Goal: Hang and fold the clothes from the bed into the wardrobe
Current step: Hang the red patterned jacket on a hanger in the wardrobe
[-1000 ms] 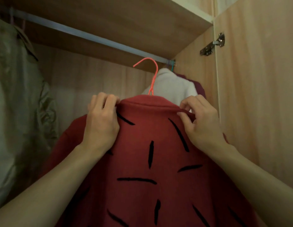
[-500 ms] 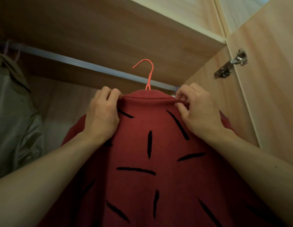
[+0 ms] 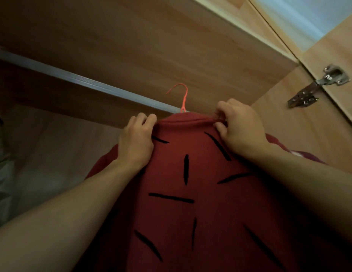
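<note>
2 hands [image 3: 136, 142] [image 3: 242, 128] grip red garment [image 3: 187, 183] at collar, frame centre; soft, light, floppy. Fingers pinch fabric by hanger [image 3: 183, 99].

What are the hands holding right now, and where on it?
Both grip the red garment at its neckline: left hand at the left end of the collar, right hand pinching the right end, below the orange hanger hook.

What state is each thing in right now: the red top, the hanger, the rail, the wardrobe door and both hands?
Red top: on the hanger, held up at the collar by both hands.
Hanger: hook raised near the rail; whether it is over it cannot be told.
Rail: bare along its visible length.
Wardrobe door: open.
Left hand: grips the collar's left side.
Right hand: pinches the collar's right side.
</note>
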The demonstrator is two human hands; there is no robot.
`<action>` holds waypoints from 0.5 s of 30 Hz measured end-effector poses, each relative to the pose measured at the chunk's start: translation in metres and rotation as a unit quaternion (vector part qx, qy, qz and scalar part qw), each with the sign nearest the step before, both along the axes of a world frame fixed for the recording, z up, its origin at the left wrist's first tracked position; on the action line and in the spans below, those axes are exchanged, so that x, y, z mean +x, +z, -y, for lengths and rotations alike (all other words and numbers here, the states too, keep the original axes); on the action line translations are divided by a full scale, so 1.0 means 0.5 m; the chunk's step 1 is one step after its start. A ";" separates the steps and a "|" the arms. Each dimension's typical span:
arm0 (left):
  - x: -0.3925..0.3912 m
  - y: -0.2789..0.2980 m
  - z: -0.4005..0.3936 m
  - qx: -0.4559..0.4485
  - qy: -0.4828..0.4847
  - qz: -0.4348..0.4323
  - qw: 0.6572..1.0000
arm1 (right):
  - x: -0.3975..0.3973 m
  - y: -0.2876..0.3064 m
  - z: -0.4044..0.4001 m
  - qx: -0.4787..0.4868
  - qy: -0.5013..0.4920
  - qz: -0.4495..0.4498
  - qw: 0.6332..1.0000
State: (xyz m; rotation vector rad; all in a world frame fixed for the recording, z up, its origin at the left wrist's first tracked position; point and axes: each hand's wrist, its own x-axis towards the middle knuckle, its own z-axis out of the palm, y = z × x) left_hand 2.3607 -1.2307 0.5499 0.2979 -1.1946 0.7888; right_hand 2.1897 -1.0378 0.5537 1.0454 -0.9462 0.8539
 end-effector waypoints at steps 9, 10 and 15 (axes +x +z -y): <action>-0.047 0.093 0.111 -0.026 0.016 0.000 1.000 | -0.031 0.070 0.096 -0.006 -0.024 0.003 1.000; -0.054 0.102 0.117 -0.033 0.015 0.001 0.999 | -0.037 0.075 0.101 -0.009 -0.023 0.003 1.000; -0.119 0.097 0.179 -0.012 -0.010 0.009 1.000 | -0.070 0.063 0.150 0.013 -0.046 0.007 0.999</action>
